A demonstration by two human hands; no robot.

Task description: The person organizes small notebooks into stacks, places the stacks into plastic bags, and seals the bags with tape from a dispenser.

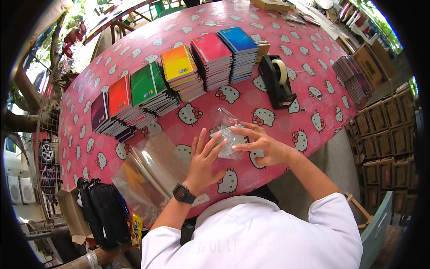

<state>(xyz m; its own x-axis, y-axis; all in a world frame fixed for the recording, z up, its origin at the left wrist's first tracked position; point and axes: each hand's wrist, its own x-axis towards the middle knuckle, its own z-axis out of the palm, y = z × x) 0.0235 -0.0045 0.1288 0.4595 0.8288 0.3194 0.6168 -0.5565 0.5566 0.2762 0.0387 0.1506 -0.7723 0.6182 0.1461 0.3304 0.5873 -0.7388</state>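
Note:
A small, clear, crinkled plastic packet [229, 140] lies on the pink table in front of me; what it holds, I cannot make out. My left hand [202, 163], with a black watch on the wrist, rests its stretched fingertips on the packet's left side. From the right, my right hand [263, 144] touches the packet's top and right edge, fingers spread. Clear plastic sleeves [150, 163] lie flat beside my left forearm. Behind the packet, spiral notebooks stand in stacks by colour, among them green [147, 85], yellow [178, 62] and blue [237, 40].
A black tape dispenser [275, 87] stands right of the stacks. A black bag [107, 210] and an open carton [71, 210] are at the table's left edge. Many brown boxes [385, 134] are piled on the right, near a green chair [377, 224]. Purple notebooks [351, 78] lie by the far right edge.

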